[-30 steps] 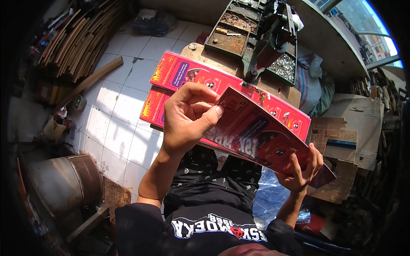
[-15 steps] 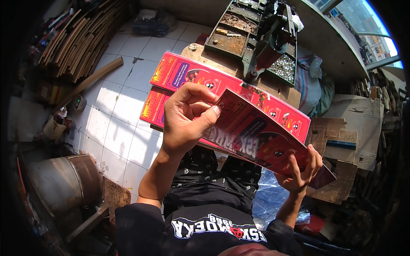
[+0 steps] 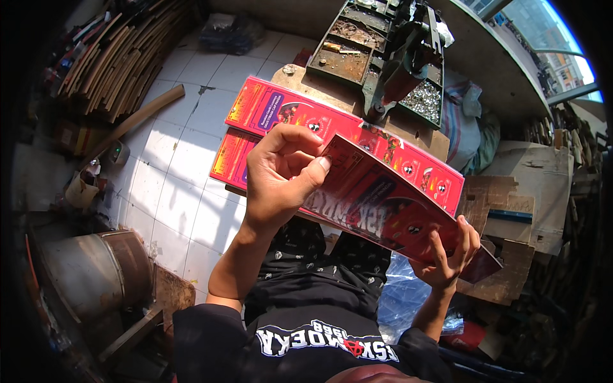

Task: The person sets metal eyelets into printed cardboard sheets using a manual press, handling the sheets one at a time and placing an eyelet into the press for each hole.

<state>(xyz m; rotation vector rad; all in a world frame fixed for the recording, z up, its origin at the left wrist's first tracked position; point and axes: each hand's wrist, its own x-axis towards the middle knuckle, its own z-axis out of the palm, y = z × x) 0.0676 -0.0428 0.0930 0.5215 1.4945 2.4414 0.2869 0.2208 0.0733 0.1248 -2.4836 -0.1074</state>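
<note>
A long glossy red printed sheet (image 3: 367, 198) is held tilted above my lap, its shiny face toward me, mirroring my shirt letters. Thumb and fingertips of my left hand (image 3: 281, 175) pinch its upper left corner, near a small round spot. At the other end, my right hand (image 3: 450, 258) grips the sheet, with fingers spread over its face and edge. Behind it, similar red printed sheets (image 3: 274, 112) lie on a wooden board, partly hidden by my left hand and the held sheet. A dark green press-like machine (image 3: 393, 80) stands just beyond them.
Compartment trays (image 3: 345, 57) with small bits flank the machine; the right one holds many shiny metal pieces (image 3: 424, 99). Cardboard pieces (image 3: 491, 242) lie to the right. A stack of boards (image 3: 128, 60) leans at far left, and a metal drum (image 3: 96, 271) sits at lower left.
The held sheet has tilted very slightly, shifting the reflection on it. Both hands keep their grip in nearly the same place.
</note>
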